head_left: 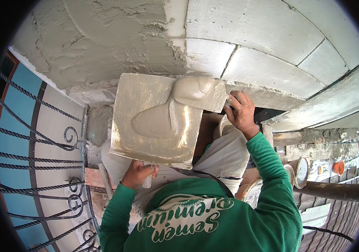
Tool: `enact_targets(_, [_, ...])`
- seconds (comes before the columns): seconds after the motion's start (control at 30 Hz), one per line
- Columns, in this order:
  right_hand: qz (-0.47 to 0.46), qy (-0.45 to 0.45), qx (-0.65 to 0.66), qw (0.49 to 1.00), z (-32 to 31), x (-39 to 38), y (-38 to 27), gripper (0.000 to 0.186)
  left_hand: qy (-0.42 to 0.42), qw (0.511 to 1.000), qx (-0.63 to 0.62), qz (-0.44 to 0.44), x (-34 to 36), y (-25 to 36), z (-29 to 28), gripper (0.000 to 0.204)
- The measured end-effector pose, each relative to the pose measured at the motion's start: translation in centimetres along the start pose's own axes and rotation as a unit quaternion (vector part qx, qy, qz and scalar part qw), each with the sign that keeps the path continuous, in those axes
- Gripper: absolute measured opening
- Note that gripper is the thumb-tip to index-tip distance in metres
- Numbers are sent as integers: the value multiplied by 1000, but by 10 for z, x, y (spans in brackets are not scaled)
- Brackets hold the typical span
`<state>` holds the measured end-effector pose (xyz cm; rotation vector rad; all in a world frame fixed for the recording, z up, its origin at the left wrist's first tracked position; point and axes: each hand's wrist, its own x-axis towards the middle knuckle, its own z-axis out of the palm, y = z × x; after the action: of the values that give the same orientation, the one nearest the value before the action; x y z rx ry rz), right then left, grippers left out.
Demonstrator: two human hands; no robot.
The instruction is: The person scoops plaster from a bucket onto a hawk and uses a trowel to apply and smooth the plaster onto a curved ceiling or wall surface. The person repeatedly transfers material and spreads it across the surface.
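Note:
My left hand (139,173) is wrapped round the pale handle under a plasterer's hawk (131,94), a square metal plate held out level in front of my lap. A smooth mound of wet grey plaster (152,121) lies on the plate. My right hand (242,110) grips a trowel (216,100) at the hawk's far right corner. Its blade overlaps the plate and carries a lump of plaster (193,87). The trowel's handle is mostly hidden by my fingers.
Ahead stands a wall with wet plaster (103,42) on the left and bare light blocks (251,25) on the right. A wrought-iron railing (40,164) runs along my left. Right of me are a horizontal pipe (341,191), an orange pot (338,167) and roof tiles (347,210) lower down.

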<state>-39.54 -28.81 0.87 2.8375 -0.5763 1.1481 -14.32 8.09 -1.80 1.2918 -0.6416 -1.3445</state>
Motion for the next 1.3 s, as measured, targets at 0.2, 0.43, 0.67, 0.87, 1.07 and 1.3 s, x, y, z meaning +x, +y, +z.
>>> enact_targets(0.2, [64, -22, -36, 997, 28, -20, 41, 38, 23, 999, -1, -41, 0, -34, -12, 22])
enact_targets(0.43, [123, -171, -22, 977, 28, -12, 65, 37, 56, 997, -50, -20, 3, -48, -19, 18])
enact_targets(0.67, [132, -192, -23, 972, -9, 30, 63, 39, 67, 993, -77, -53, 12, -50, -25, 25])
enact_targets(0.87, [124, -185, -26, 975, -53, 83, 55, 43, 66, 993, -76, -65, 15, -50, -27, 32])
enact_targets(1.07, [88, -183, -58, 978, -100, 137, 48, 43, 46, 993, -86, -72, 20, -58, -36, 37])
enact_targets(1.3, [149, -142, 108, 973, -152, 175, 75, 42, 58, 994, -74, -57, 17, -60, -36, 30])
